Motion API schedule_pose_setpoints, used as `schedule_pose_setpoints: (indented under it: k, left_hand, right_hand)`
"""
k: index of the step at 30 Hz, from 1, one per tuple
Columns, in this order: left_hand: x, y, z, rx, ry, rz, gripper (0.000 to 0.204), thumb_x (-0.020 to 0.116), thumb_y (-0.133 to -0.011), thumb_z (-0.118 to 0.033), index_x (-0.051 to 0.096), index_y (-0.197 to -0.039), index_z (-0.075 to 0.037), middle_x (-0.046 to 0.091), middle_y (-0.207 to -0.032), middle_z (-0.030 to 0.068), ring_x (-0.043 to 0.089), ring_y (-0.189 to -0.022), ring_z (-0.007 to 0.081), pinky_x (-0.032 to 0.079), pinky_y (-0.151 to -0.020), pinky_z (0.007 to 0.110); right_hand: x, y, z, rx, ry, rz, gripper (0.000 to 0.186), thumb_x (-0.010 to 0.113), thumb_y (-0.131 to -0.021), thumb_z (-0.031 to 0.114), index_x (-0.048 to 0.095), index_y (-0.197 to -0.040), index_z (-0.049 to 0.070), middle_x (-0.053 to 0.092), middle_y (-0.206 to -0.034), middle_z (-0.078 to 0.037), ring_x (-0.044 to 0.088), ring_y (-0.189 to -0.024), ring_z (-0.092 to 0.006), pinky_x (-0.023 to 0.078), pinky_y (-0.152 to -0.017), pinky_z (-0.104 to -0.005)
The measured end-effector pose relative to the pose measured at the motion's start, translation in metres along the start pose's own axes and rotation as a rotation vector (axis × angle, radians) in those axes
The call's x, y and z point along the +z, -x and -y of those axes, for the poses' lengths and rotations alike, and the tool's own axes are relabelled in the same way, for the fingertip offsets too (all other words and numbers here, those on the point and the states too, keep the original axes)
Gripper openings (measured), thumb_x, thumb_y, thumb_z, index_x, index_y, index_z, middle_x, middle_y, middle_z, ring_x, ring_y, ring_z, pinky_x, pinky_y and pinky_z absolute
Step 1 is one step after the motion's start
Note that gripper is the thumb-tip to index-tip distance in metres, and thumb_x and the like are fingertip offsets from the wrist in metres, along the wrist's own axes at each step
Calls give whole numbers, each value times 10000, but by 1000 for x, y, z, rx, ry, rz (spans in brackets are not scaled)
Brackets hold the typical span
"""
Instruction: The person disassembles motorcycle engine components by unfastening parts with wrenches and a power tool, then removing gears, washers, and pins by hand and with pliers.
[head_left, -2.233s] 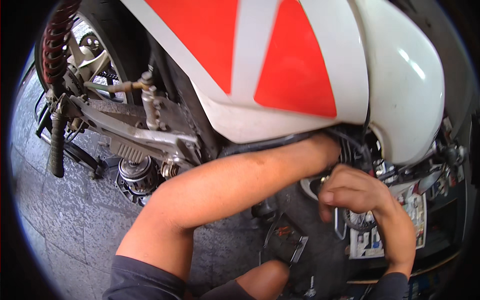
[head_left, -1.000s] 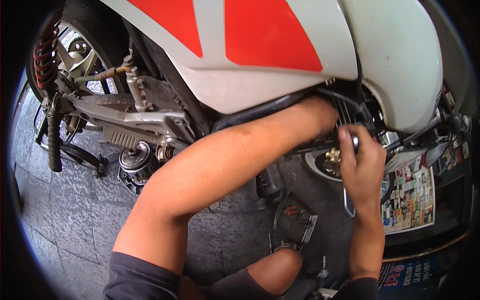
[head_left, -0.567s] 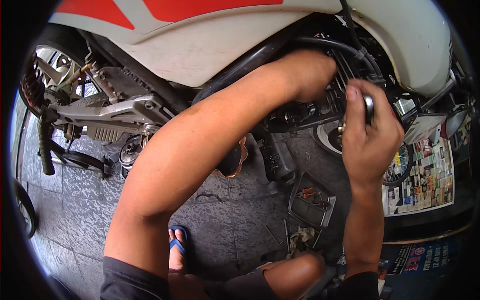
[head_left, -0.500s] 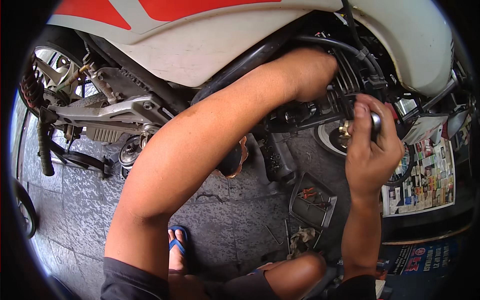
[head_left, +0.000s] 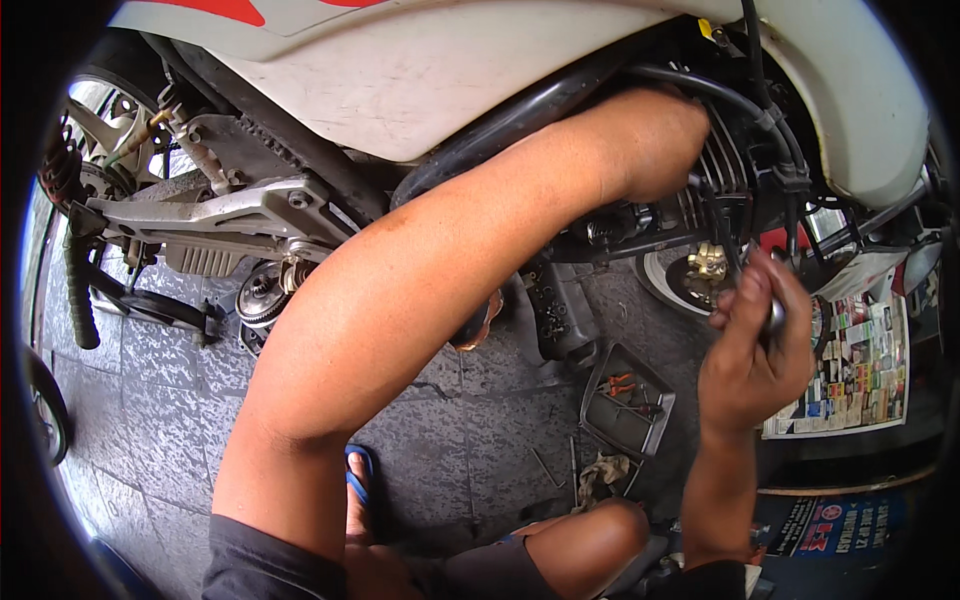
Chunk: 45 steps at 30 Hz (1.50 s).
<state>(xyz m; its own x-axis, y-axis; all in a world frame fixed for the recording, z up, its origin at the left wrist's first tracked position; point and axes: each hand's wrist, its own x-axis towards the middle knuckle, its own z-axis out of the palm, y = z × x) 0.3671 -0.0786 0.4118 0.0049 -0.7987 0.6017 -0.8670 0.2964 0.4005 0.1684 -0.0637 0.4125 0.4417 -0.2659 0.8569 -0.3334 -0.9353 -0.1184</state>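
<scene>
My left hand reaches under the white fairing, beside the engine's finned cylinder and a black hose; its fingers are hidden. Lower and to the right, my right hand is closed on a shiny metal tool, which points up toward the engine. Behind that hand are a brass-coloured brake caliper and part of a wheel rim.
A tray of tools, loose bars and a rag lie on the tiled floor. A black casing and a geared part sit below the motorcycle. A newspaper lies at right, my sandalled foot below.
My right hand first closed round the metal tool and has since moved down and right with it. My left hand stays among the engine parts. The view has shifted, so the motorcycle appears higher.
</scene>
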Motion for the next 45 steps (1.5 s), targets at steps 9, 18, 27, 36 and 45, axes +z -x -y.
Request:
schedule_pose_setpoints:
  k: [9, 18, 27, 36, 45]
  left_hand:
    - [4, 0, 0, -13, -23, 56, 281, 611, -728, -11, 718, -988, -16, 694, -916, 231, 677, -913, 373, 533, -836, 445]
    - [5, -1, 1, -31, -24, 12, 330, 557, -790, -19, 711, -1081, -38, 703, -1024, 185, 677, -986, 326, 521, -894, 407]
    - [3, -11, -8, -81, -160, 224, 408, 533, -760, -8, 718, -1114, -93, 705, -998, 198, 677, -959, 346, 524, -895, 416]
    - [3, -18, -9, -45, -256, 311, 417, 554, -733, 3, 717, -1107, -86, 708, -964, 196, 682, -938, 345, 533, -858, 426]
    - [-1, -23, -13, -1, -342, 435, 333, 557, -756, -8, 705, -1054, -21, 701, -947, 224, 680, -956, 354, 532, -854, 430]
  right_hand:
    - [-10, 54, 18, 955, -594, 119, 375, 425, -1056, 288, 557, -1150, -50, 616, -681, -75, 567, -482, -98, 441, -439, -203]
    - [1, 67, 16, 1165, -1166, -59, 326, 446, -1049, 332, 575, -978, 40, 521, -638, -31, 433, -465, -80, 365, -414, -208]
    - [7, 69, 21, 1421, -1517, -90, 320, 482, -1027, 395, 566, -990, 88, 551, -712, -74, 471, -499, -142, 409, -480, -249]
    - [18, 74, 0, 1615, -1312, 196, 364, 463, -983, 450, 564, -903, 110, 598, -791, -89, 547, -648, -194, 427, -589, -331]
    - [25, 63, -18, 1428, -1390, 315, 344, 454, -1012, 404, 496, -818, 123, 465, -573, -30, 488, -509, -162, 400, -496, -289]
